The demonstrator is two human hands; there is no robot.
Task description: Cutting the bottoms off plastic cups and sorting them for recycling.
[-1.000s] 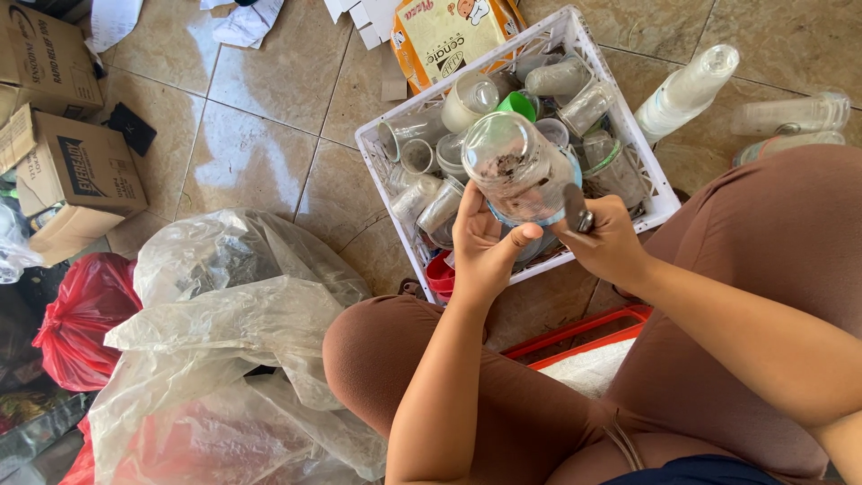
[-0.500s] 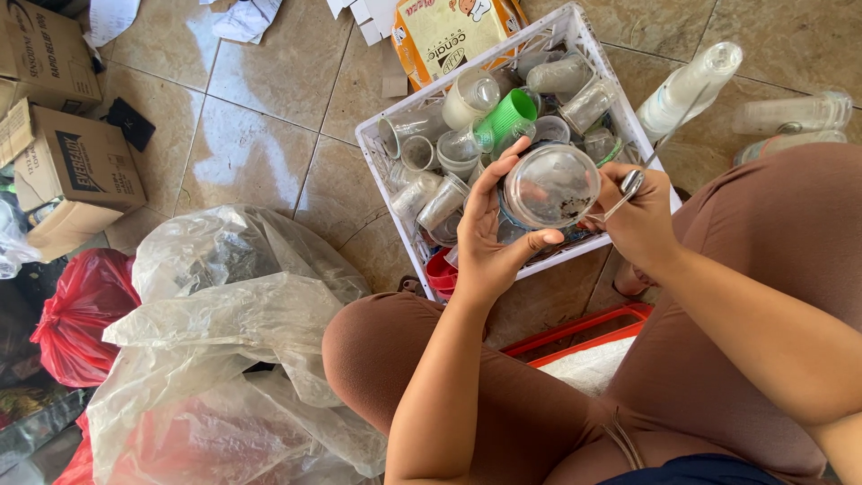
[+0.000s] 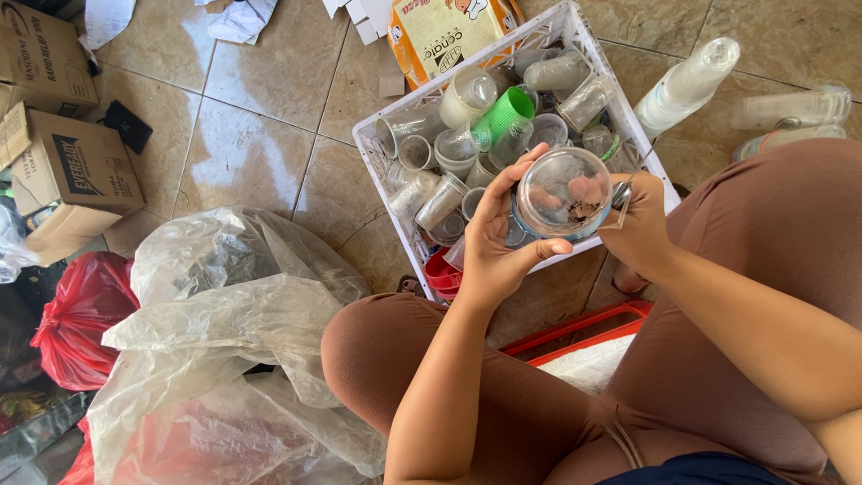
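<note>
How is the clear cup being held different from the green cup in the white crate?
The clear cup is see-through, with dark bits at its bottom; the green cup is opaque bright green. The clear cup is held up between the left hand and right hand, its mouth facing the camera; the green cup lies on its side among other cups in the white crate. Both are plastic drinking cups.

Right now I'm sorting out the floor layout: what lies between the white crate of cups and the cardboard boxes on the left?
In the head view, bare tiled floor separates the white crate from the cardboard boxes; a small black item lies beside the boxes.
</note>
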